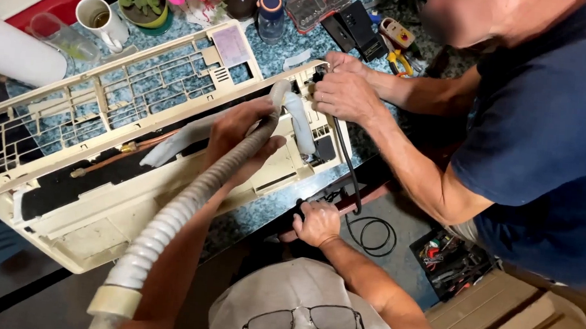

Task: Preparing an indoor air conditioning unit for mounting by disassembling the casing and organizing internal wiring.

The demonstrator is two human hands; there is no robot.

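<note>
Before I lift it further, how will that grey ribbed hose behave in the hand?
The grey ribbed hose already curves along its length, so it is probably floppy and will sag beyond the left hand. Its ridges should give grip. It looks hollow, so likely light, though its far end at the cream plastic housing may tug back.

One head-worn camera looks steeply down, close over the bench [301,48], from the wearer's side facing a co-worker.

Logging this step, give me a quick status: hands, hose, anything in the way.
Left hand grips the ribbed hose over the cream housing. Right hand holds the table edge. Co-worker's hands crowd the housing's right end.
</note>
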